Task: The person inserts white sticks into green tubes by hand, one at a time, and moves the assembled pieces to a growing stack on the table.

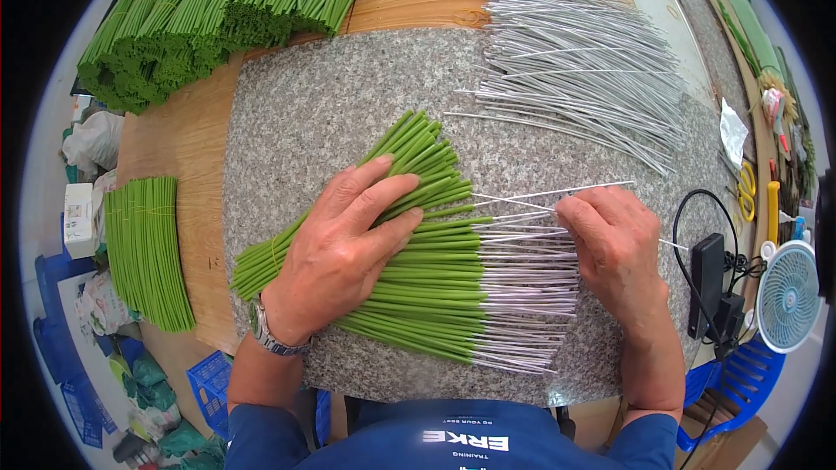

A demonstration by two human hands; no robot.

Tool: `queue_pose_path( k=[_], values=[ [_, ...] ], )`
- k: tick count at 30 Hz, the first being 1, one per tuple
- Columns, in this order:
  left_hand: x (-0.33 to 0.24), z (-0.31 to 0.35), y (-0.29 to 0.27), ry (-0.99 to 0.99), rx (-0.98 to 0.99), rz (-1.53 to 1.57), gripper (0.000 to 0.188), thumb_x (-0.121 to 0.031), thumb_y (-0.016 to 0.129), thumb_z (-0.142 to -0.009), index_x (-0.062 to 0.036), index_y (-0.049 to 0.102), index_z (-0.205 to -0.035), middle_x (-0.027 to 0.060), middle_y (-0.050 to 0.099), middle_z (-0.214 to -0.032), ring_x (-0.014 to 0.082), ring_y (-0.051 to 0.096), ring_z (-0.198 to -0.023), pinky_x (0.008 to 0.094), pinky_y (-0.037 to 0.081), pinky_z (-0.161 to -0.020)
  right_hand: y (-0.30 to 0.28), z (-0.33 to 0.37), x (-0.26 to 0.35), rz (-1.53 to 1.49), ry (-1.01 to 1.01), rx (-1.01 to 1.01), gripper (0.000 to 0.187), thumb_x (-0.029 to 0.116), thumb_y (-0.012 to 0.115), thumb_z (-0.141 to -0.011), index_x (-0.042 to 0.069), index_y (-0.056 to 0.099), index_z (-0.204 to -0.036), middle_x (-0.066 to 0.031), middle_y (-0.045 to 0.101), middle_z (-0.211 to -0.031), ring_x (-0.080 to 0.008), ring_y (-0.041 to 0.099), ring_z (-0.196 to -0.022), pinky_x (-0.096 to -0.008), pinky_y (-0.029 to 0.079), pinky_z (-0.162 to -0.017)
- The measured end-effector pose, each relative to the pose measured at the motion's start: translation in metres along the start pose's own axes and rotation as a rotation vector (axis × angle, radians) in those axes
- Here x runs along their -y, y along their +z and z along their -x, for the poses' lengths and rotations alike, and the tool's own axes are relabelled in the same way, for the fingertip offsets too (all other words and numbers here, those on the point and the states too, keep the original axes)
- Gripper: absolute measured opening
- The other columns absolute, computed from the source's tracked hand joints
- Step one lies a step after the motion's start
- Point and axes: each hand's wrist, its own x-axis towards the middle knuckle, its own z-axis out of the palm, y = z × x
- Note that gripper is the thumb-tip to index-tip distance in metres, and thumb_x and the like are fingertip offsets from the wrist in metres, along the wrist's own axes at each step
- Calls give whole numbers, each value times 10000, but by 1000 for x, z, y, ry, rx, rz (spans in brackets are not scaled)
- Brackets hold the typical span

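A fan of thin green plastic tubes (427, 283) lies on the grey speckled slab, and silvery wires (531, 296) stick out of the right ends of many. More tubes, without wires showing, fan up towards the top of the bunch. Across them my left hand (348, 239) rests flat, fingers stretched and slightly apart, a metal watch on its wrist. My right hand (610, 235) is closed in a pinch on one wire, whose left part runs to the tubes while its other end shows beyond the hand. A second wire slants past the fingertips.
A heap of loose wires (583, 61) lies at the far right. Big bundles of green tubes (235, 9) are stacked at the far left, with a smaller bundle (150, 252) below. A black adapter (706, 283) with cable, a small fan (786, 296) and yellow scissors (746, 191) are at right.
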Motion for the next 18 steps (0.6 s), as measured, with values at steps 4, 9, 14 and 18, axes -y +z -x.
queue_pose_path(
  k=[4, 9, 14, 18],
  values=[
    [1, 1, 0, 5, 5, -4, 329, -18, 795, -865, -30, 798, -1194, 138, 662, -1438, 415, 555, -1449, 514, 507, -1178, 1, -1, -2, 15, -42, -16, 210, 11, 719, -787, 102, 709, -977, -15, 669, -881, -222, 645, -778, -373, 508, -704],
    [2, 0, 1, 1, 8, -2, 325, -23, 793, -870, -28, 796, -1196, 139, 659, -1440, 417, 554, -1448, 513, 507, -1178, 1, -2, -3, 9, -82, -16, 211, 30, 720, -777, 102, 711, -975, -17, 667, -876, -220, 643, -784, -376, 508, -715],
    [2, -2, -2, 1, -5, 21, 342, 10, 781, -853, -28, 795, -1193, 151, 656, -1442, 429, 554, -1443, 523, 503, -1179, 0, -5, -11, -77, -84, 49, 183, 47, 688, -802, 110, 713, -972, -29, 668, -885, -237, 659, -839, -386, 504, -750],
    [5, 4, -1, 34, -47, 27, 249, -30, 745, -875, -13, 805, -1117, 159, 660, -1399, 418, 579, -1388, 535, 495, -1161, 9, -8, -25, -130, -134, 76, 188, 63, 679, -813, 132, 713, -985, -22, 666, -904, -243, 665, -877, -396, 508, -792]
  ],
)
